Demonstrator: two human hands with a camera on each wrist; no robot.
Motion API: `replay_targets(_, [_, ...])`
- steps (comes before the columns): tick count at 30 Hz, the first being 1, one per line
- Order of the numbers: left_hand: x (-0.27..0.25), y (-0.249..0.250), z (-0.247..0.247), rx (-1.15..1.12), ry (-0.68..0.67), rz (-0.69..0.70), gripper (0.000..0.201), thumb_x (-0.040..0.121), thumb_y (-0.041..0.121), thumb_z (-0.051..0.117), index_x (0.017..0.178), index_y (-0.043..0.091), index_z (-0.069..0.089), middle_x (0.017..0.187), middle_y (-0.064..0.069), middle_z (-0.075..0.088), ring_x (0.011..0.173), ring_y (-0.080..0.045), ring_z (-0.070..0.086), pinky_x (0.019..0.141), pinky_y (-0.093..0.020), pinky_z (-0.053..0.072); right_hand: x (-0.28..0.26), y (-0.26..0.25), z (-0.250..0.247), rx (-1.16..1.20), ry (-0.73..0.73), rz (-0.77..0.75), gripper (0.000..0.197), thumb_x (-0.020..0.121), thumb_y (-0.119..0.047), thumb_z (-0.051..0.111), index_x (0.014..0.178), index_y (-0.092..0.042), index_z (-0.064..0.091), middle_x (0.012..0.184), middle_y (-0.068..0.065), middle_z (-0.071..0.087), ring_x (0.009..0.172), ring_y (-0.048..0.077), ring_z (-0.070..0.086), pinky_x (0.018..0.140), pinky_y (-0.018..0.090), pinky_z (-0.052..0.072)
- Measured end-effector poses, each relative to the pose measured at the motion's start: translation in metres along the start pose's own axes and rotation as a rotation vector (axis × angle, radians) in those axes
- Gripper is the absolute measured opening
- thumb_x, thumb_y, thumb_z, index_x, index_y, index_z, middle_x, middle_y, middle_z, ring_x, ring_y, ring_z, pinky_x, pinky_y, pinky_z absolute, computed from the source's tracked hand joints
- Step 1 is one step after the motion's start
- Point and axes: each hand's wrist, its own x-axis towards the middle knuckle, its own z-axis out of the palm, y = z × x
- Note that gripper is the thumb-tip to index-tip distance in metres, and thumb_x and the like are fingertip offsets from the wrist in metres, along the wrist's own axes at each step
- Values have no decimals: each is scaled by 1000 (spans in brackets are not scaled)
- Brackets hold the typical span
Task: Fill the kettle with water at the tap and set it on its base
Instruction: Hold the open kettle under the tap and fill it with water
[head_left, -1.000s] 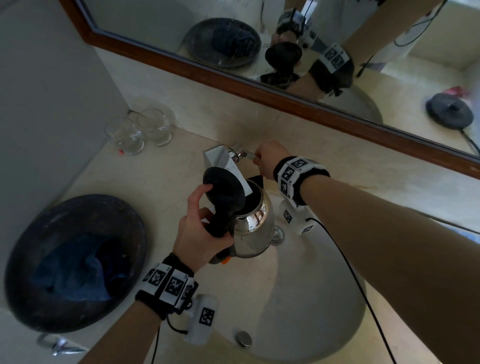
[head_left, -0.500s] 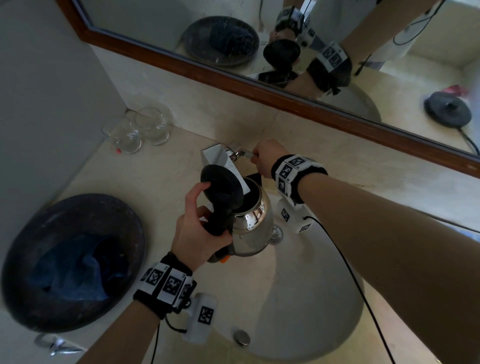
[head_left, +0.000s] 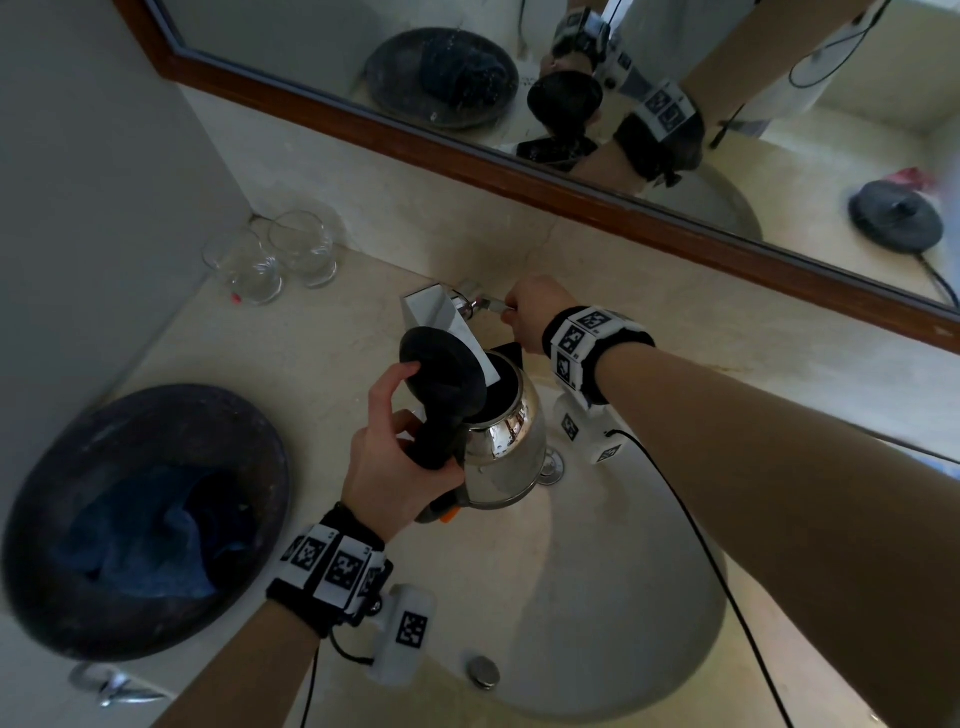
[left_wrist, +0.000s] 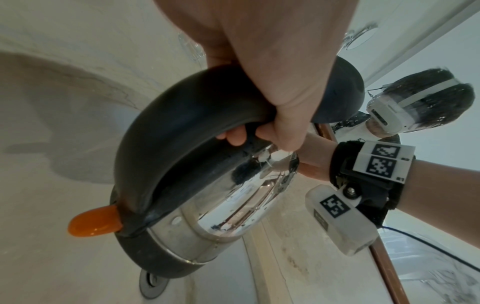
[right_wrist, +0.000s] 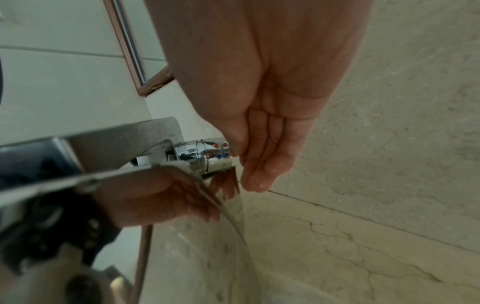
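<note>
A steel kettle (head_left: 506, 447) with a black handle and raised black lid (head_left: 441, 369) hangs over the basin (head_left: 597, 597), its mouth under the flat tap spout (head_left: 441, 317). My left hand (head_left: 395, 457) grips the handle, thumb on the lid's base. The left wrist view shows my left hand (left_wrist: 272, 82) wrapped round that handle, the kettle (left_wrist: 233, 195) and its orange switch (left_wrist: 94, 222). My right hand (head_left: 532, 312) pinches the end of the tap lever (head_left: 491, 303). In the right wrist view its fingertips (right_wrist: 257, 181) meet the lever (right_wrist: 221, 164). Whether water runs I cannot tell.
The kettle's black base (head_left: 896, 218) shows only as a reflection in the mirror, at the right. A dark bowl (head_left: 140, 426) holding blue cloth sits left of the basin. Two empty glasses (head_left: 244, 270) stand in the back left corner. The drain (head_left: 550, 462) lies under the kettle.
</note>
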Motion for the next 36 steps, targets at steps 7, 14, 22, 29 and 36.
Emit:
replay_targets(7, [-1, 1, 1, 8, 3, -30, 101, 59, 11, 89, 129, 50, 28, 75, 4, 70, 67, -8, 69, 61, -26, 59, -1, -1, 0, 20, -8, 1, 27, 97, -18, 53, 108, 1, 69, 88, 14, 61, 82, 26, 60, 68, 27, 41])
replay_targets(14, [-1, 1, 1, 2, 3, -17, 101, 58, 10, 89, 125, 55, 28, 74, 5, 69, 67, -7, 69, 61, -23, 59, -2, 0, -2, 13, -16, -6, 30, 99, -20, 50, 111, 0, 68, 98, 17, 66, 91, 29, 63, 72, 29, 44])
replay_targets(22, [0, -1, 1, -5, -4, 1, 103, 59, 10, 89, 121, 62, 25, 74, 2, 70, 64, -12, 70, 61, -33, 62, 2, 0, 0, 2, -18, 13, 29, 99, -19, 50, 108, 1, 69, 85, 10, 56, 78, 23, 53, 69, 26, 39])
replay_targets(29, [0, -1, 3, -11, 3, 0, 104, 59, 11, 89, 117, 67, 24, 75, 3, 70, 68, -5, 69, 59, -18, 58, 0, 0, -1, 14, -6, 2, 30, 99, -19, 50, 110, 2, 68, 89, 15, 60, 79, 24, 52, 69, 27, 40])
replay_targets(36, [-1, 0, 3, 1, 9, 3, 106, 58, 10, 89, 115, 71, 23, 73, 3, 70, 65, -9, 69, 62, -30, 61, -1, -1, -1, 19, -8, 8, 29, 99, -19, 49, 108, 1, 69, 85, 11, 55, 77, 24, 52, 69, 26, 38])
